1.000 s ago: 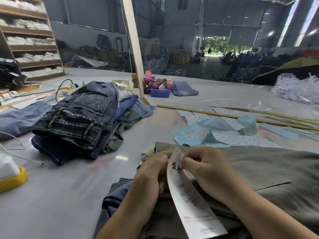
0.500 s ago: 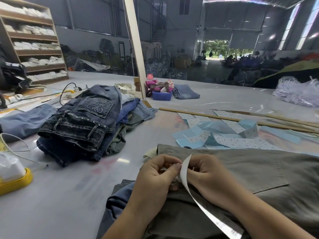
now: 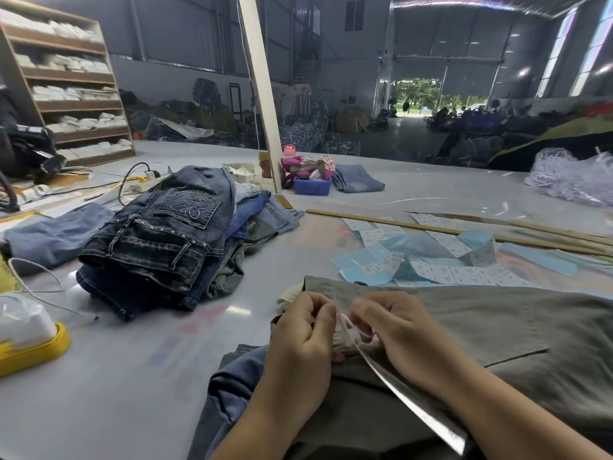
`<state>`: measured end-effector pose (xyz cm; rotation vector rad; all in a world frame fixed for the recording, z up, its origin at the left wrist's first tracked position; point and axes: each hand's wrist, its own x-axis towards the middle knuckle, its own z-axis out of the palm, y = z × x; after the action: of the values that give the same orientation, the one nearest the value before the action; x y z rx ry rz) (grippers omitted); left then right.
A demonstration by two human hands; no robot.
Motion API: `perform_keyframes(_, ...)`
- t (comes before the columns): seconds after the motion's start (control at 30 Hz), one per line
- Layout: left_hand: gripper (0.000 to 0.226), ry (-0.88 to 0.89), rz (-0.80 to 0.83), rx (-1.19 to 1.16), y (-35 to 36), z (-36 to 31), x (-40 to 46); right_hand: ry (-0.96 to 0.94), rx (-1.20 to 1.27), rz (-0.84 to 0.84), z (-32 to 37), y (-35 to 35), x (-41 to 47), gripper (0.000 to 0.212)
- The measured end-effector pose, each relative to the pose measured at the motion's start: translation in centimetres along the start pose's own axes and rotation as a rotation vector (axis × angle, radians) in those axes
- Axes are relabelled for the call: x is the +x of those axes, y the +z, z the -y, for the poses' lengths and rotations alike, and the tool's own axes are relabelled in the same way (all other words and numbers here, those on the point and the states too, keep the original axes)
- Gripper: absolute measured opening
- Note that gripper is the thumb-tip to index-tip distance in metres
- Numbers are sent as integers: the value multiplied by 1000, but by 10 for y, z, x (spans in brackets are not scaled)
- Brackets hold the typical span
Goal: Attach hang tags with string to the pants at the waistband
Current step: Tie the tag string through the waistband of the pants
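Grey bench (image 3: 126,376) carried olive pants (image 3: 497,327) at near edge. Left hand (image 3: 305,330) & right hand (image 3: 398,330) fingers were pinched together on hang tag (image 3: 398,390) at waistband; string indistinct.

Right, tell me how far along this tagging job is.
Done: cannot confirm; no tags show on the jeans pile at left. In hand: the left hand and right hand pinch at the top of the hang tag, edge-on over the olive pants; the string is too blurred to judge. Left: finishing this tie, and loose tags lie beyond.
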<state>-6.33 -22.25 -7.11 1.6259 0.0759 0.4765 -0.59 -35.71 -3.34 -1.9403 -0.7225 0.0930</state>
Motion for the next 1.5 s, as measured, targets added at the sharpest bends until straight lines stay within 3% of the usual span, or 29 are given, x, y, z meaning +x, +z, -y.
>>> perform_keyframes(0.07,19,-19,43,-44,-1,-2,1,-3,52,-60,3,-2,4,41)
perform_keyframes(0.2,16,8,136,-55,-7,-9,6,-1,62,122,8,-2,8,27)
perform_keyframes(0.4,18,-8,100,-57,-13,-14,19,96,201,223,9,-11,7,18)
perform_keyframes(0.5,20,-51,247,-87,-20,-21,26,119,326,295,11,-12,6,9)
perform_keyframes(0.57,21,-74,372,-101,-25,-27,30,114,372,322,12,-13,6,14)
perform_keyframes(0.67,20,-86,463,-31,-30,-31,35,120,397,304,8,-11,6,12)
perform_keyframes(0.8,15,-89,398,92,-32,-21,40,149,392,249,2,-10,5,7)
perform_keyframes(0.93,5,-89,435,429,-47,-14,37,279,529,212,-1,-21,5,8)
perform_keyframes(0.97,15,-108,450,495,-50,-14,35,293,538,210,-2,-23,5,11)
perform_keyframes(1.03,40,-178,421,542,-53,-16,31,308,519,219,-2,-24,6,14)
perform_keyframes(1.1,51,-212,401,594,-54,-18,29,323,486,245,-1,-24,7,17)
perform_keyframes(1.27,45,-133,450,612,-56,-24,23,289,269,436,7,-37,3,14)
perform_keyframes(1.4,30,38,362,956,-45,-27,22,219,3,459,12,-38,-4,13)
perform_keyframes(1.5,11,198,323,1081,-30,-28,18,212,-138,411,13,-30,-6,13)
